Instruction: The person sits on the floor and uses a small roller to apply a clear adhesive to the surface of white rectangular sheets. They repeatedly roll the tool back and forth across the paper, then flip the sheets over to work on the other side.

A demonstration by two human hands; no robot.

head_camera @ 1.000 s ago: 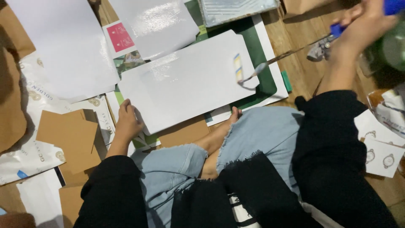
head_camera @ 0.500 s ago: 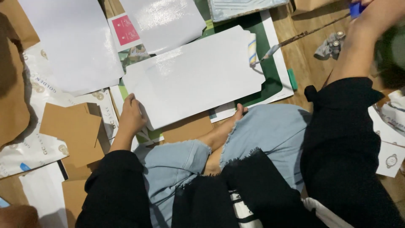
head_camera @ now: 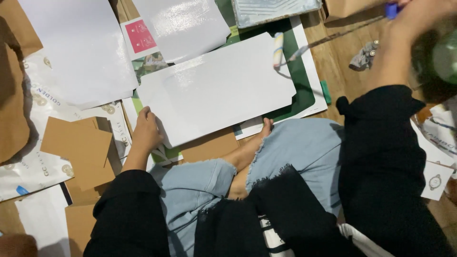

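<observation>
White painted board [head_camera: 216,88]: large rectangle lying flat on the floor just ahead of the person's folded knees. Long axis runs left to right, far-right end tilted slightly up-frame; near-right corner notched. Surface glossy.

Left hand [head_camera: 146,131]: at the board's near-left corner, fingers curled onto the edge, thumb side against it. Pinching or only pressing, cannot tell; the underside is hidden.

Small paint roller [head_camera: 278,49]: lies on the board's far-right part, pale sleeve running near-to-far, thin wire handle leading off the board to the right.

Right hand [head_camera: 419,21]: well right of the board, raised, blurred. Closed around something with a blue end [head_camera: 391,9]; probably a handle, but the view is too smeared to say.

Under the board: green mat [head_camera: 300,76], showing at the board's right end, on a white-bordered sheet.

Beyond the board's far edge: second glossy white sheet [head_camera: 183,24]; pink square label [head_camera: 143,35] on a white card just left of it; grey paint tray [head_camera: 273,9] to its right.

Left of the board: big white sheet [head_camera: 76,52], then brown cardboard pieces [head_camera: 81,147] and a white wrapper with gold round emblems [head_camera: 33,166].

Right of the board: crumpled grey rag [head_camera: 364,54] on wood floor [head_camera: 333,57].

Far right of the board: small white tag with round emblem [head_camera: 435,181].
</observation>
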